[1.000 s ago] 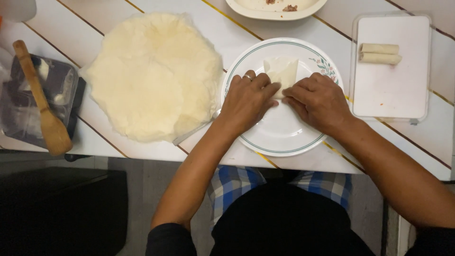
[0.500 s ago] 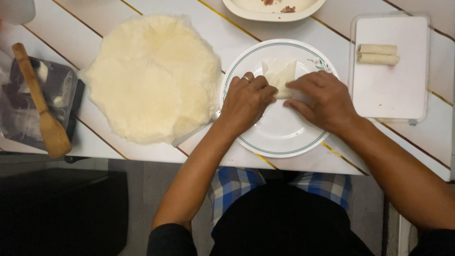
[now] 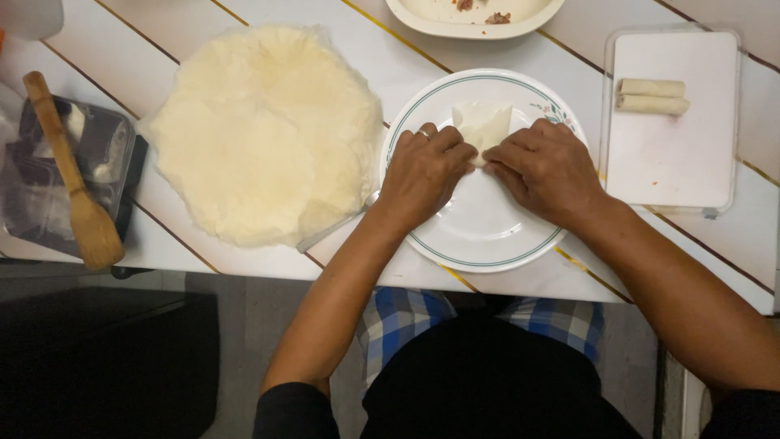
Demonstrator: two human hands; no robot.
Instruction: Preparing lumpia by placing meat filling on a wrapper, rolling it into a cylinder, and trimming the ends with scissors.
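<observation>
While both hands' fingers (image 3: pixel 455 150) seemingly pinch the wrapper (image 3: pixel 483 126), the plate (image 3: pixel 487 236) rim stays open.

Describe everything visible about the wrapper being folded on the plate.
The wrapper is a thin, pale cream sheet that looks like soft dough, folded into a small packet with a creased upper flap. It lies on the white plate, upper centre. The left hand and right hand press its lower edge, covering that part.

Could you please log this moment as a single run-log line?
left hand: on wrapper | right hand: on wrapper | wrapper: on plate | two finished rolls: on tray
</observation>
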